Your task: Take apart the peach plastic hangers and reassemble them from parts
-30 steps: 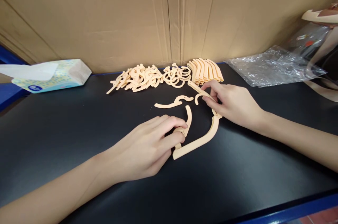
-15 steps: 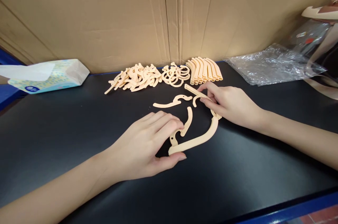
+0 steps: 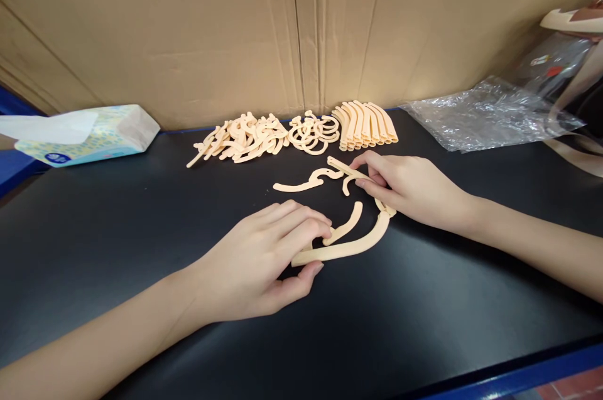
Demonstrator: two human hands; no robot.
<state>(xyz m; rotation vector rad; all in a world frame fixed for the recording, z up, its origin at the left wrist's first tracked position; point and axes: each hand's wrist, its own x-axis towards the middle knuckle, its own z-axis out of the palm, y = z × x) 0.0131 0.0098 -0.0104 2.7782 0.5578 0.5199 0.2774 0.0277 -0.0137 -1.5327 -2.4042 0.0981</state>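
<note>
A peach plastic folding hanger (image 3: 355, 248) lies partly opened on the black table between my hands. My left hand (image 3: 273, 255) is closed around its near end, thumb below the curved arm and fingers over a hinged inner piece (image 3: 346, 224). With thumb and fingers, my right hand (image 3: 405, 186) pinches the hanger's other arm (image 3: 342, 167), from which a small curved hook (image 3: 348, 184) sticks out. The fingers partly cover the joint at the hanger's middle. Just beyond my left fingers rests a separate S-shaped piece (image 3: 301, 185), touching neither hand.
Along the cardboard wall (image 3: 211, 29) lie a pile of flat curved pieces (image 3: 254, 136), a heap of hook pieces (image 3: 313, 132) and a row of hanger arms (image 3: 365, 125). A tissue pack (image 3: 103, 133) sits at the left, a clear plastic bag (image 3: 490, 114) at the right.
The near arm of the hanger has shifted slightly left and away from me with my left hand. The hinged inner piece has swung rightward, closer to that arm. My right hand stays nearly in place.
</note>
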